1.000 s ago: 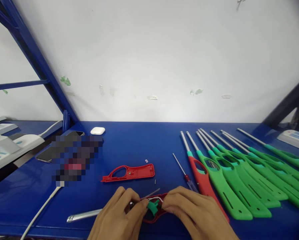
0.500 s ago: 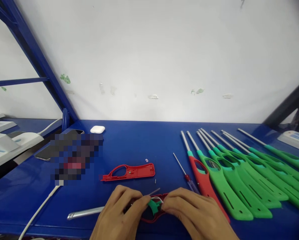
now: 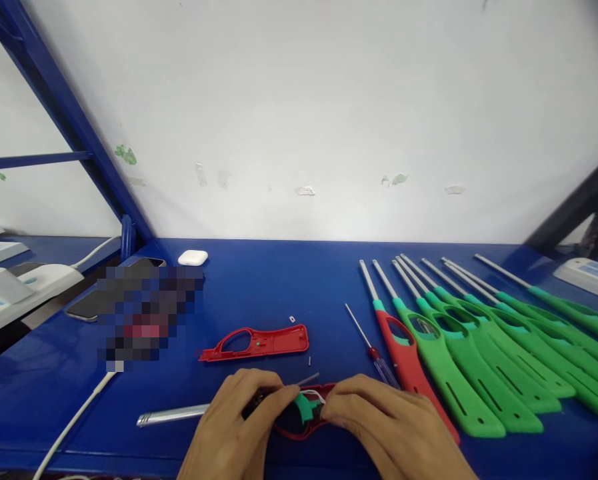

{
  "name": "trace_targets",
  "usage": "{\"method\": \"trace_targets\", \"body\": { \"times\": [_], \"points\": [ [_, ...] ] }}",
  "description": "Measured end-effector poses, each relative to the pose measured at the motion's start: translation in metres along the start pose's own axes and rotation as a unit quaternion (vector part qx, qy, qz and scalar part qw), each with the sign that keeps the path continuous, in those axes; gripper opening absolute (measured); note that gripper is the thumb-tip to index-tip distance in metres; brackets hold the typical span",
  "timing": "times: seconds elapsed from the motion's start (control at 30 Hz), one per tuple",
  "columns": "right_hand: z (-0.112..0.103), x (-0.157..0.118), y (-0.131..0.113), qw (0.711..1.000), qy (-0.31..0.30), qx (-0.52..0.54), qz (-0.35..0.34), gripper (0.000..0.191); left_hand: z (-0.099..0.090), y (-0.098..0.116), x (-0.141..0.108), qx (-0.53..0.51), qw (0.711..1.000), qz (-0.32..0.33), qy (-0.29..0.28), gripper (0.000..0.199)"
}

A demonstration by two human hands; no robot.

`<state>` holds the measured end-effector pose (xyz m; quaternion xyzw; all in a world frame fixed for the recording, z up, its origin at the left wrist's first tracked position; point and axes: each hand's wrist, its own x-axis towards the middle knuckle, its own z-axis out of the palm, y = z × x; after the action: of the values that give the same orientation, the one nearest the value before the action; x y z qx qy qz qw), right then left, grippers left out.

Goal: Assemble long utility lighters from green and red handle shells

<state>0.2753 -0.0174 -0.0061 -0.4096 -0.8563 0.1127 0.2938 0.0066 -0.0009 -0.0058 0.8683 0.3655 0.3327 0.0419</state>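
An opened red gas lighter (image 3: 293,433) lies between my hands at the front of the bench. Its silver barrel (image 3: 173,415) sticks out to the left. My left hand (image 3: 241,417) is closed around the barrel end, thumb and finger at the green trigger (image 3: 307,407). With bent fingers pressed together, my right hand (image 3: 389,417) grips the handle end beside a white wire (image 3: 313,393); its fingertips hide what lies under them. A thin clear tube (image 3: 309,379) slants up behind the trigger. Farther back rests the other red handle half (image 3: 279,340), inner side up.
To the right lie a screwdriver (image 3: 379,363), a red lighter (image 3: 403,360) and several green lighters (image 3: 471,393). A small screw (image 3: 309,361) and a tiny metal piece (image 3: 292,319) sit near the handle half. Left are a phone (image 3: 89,303), white case (image 3: 193,257) and cable (image 3: 73,427).
The lighter's barrel tip has risen slightly and the green trigger has shifted a little to the left. Both hands keep their grip; the whole view has moved slightly.
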Motion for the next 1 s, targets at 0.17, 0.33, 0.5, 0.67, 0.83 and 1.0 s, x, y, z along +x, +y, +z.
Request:
{"method": "trace_targets", "body": {
  "times": [0.17, 0.33, 0.5, 0.67, 0.83, 1.0],
  "points": [
    [0.0007, -0.0018, -0.0002, 1.0, 0.002, 0.001, -0.004, 0.031, 0.0014, -0.0006, 0.0002, -0.011, 1.0, 0.011, 0.003, 0.047],
    [0.0005, -0.0005, -0.0018, 1.0, 0.011, -0.004, -0.01, 0.032, 0.0029, -0.0008, 0.0025, 0.003, 1.0, 0.012, 0.005, 0.044],
    [0.0004, 0.0023, -0.0037, 0.999, 0.037, -0.028, -0.021, 0.036, 0.0013, 0.0001, 0.0052, 0.005, 1.0, 0.028, 0.002, 0.043],
    [0.0001, 0.0024, -0.0048, 0.998, 0.047, -0.038, -0.023, 0.036, -0.0016, -0.0009, 0.0019, -0.006, 0.999, 0.031, -0.019, 0.043],
    [0.0005, 0.0024, -0.0058, 0.998, 0.04, -0.033, -0.022, 0.034, -0.003, -0.0047, -0.002, -0.035, 0.998, 0.031, -0.032, 0.049],
    [0.0002, 0.002, -0.0058, 0.998, 0.05, -0.035, -0.021, 0.035, -0.002, -0.0041, -0.0003, -0.03, 0.999, 0.02, -0.022, 0.051]
  ]
}}
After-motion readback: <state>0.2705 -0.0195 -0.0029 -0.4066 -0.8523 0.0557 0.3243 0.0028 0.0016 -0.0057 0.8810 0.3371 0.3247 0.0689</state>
